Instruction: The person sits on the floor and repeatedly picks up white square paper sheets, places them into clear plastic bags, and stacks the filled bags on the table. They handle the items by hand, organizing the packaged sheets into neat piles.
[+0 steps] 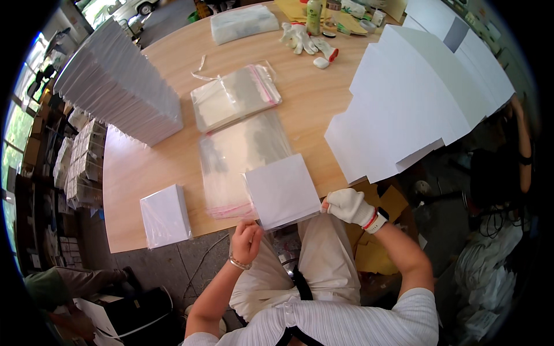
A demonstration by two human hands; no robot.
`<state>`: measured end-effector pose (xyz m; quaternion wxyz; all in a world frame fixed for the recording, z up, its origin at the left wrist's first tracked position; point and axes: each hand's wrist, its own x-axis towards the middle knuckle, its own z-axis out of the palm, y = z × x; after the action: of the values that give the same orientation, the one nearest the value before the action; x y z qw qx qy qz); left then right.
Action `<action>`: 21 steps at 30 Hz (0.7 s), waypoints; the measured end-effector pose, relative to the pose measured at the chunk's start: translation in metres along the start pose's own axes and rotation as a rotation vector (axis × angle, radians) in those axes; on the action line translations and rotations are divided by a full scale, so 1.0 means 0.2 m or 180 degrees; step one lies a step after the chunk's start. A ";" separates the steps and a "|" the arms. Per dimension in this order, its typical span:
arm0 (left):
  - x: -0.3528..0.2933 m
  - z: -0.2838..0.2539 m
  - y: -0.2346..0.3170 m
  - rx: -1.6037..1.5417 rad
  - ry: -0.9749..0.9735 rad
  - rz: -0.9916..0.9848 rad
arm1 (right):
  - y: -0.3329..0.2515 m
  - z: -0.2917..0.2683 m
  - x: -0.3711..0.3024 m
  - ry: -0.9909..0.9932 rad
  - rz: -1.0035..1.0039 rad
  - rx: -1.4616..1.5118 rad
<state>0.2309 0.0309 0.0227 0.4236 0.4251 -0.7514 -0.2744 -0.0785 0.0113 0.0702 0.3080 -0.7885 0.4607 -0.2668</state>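
Note:
A flat white square box lies at the table's front edge, with clear film showing along its left side and lower edge. My bare left hand is closed at the lower left corner, pinching the clear plastic bag around the box. At the lower right corner my right hand, in a white glove with bare fingertips, pinches the bag's edge. Just beyond lies a pile of clear plastic bags with pink adhesive strips, partly under the box. A wrapped white box rests to the left.
A tall stack of wrapped white boxes stands at the left. White boxes are heaped at the right. Farther back are a second bag pack, folded film, work gloves and a bottle.

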 end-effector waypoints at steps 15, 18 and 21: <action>0.04 0.08 -0.02 -0.0241 0.0174 -0.2138 | -0.07 0.23 0.09 0.1072 0.1573 -0.1615; 0.00 0.12 -0.07 0.0163 0.0197 -0.1879 | -0.11 0.24 0.09 0.0966 0.1724 -0.1622; -0.02 0.13 -0.08 0.0011 0.0236 -0.1891 | -0.11 0.23 0.09 0.0936 0.1911 -0.0772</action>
<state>0.2159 0.0292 -0.0036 0.3512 0.6367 -0.5786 -0.3693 -0.0255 0.0154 0.0581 0.2072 -0.6019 0.7396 -0.2185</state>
